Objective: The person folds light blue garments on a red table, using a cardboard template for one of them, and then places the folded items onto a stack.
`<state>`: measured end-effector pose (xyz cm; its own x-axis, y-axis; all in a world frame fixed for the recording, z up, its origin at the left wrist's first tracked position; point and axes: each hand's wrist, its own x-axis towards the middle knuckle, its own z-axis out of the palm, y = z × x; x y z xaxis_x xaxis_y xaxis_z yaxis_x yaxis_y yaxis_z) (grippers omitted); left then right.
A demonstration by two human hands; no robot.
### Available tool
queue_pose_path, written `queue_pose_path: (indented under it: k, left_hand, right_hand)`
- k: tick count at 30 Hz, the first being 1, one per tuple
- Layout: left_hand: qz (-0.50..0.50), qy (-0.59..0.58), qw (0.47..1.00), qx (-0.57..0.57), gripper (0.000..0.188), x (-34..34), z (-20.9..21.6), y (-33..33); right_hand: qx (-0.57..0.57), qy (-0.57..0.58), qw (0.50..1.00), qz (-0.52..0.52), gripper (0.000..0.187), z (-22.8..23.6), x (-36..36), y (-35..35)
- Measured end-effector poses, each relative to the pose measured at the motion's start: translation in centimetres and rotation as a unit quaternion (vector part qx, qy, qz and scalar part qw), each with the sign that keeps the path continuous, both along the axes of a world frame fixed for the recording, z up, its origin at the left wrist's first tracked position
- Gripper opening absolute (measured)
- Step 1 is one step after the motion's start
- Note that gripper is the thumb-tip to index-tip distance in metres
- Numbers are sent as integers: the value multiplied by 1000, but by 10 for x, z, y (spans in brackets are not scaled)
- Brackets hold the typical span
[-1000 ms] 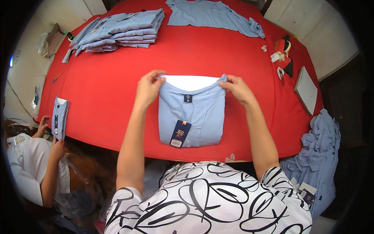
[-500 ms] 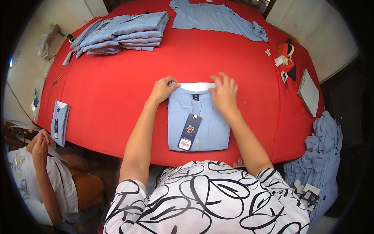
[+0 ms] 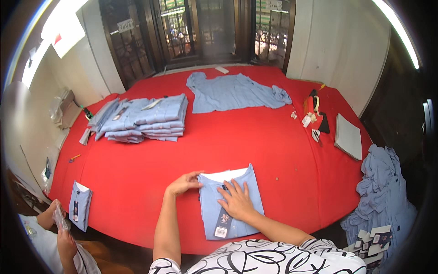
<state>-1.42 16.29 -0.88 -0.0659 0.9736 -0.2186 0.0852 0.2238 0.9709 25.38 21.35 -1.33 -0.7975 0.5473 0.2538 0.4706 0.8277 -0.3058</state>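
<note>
A light blue shirt (image 3: 250, 219), folded flat with a white insert showing at its collar, lies near the table's front edge. On its front lies a dark hang tag (image 3: 223, 224) with a white label. My left hand (image 3: 183, 183) grips the shirt's upper left edge between thumb and fingers. Spread flat over the upper front, my right hand (image 3: 238, 202) presses on the cloth and partly covers the neck label and tag.
A stack of folded shirts (image 3: 159, 116) sits at the back left, an unfolded shirt (image 3: 232, 93) at the back. Small tools (image 3: 315, 114) and white sheets (image 3: 347, 137) lie right, above heaped shirts (image 3: 383, 196). At left, a co-worker's hands (image 3: 64, 233) hold clear plastic beside another folded shirt (image 3: 80, 205).
My right hand has gone from the collar's right corner down onto the shirt front. My left hand stays at the left collar edge. The view has tilted up, and the co-worker now holds clear plastic.
</note>
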Motion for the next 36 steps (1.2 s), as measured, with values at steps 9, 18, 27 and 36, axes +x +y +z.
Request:
queue_pose_path:
  k: [9, 18, 27, 36]
  left_hand:
    - [42, 58, 997, 36, 49, 18, 10, 1]
    - [57, 92, 991, 76, 48, -2, -33, -3]
    - [57, 202, 977, 39, 53, 15, -5, -5]
    - [86, 234, 968, 24, 52, 21, -4, -2]
  right_hand:
    - [8, -20, 1000, 1, 51, -2, 1, -1]
    - [-5, -26, 1000, 9, 51, -6, -7, -7]
    - [-12, -20, 1000, 5, 50, 0, -2, -6]
    - [-6, -22, 1000, 12, 49, 2, -2, -5]
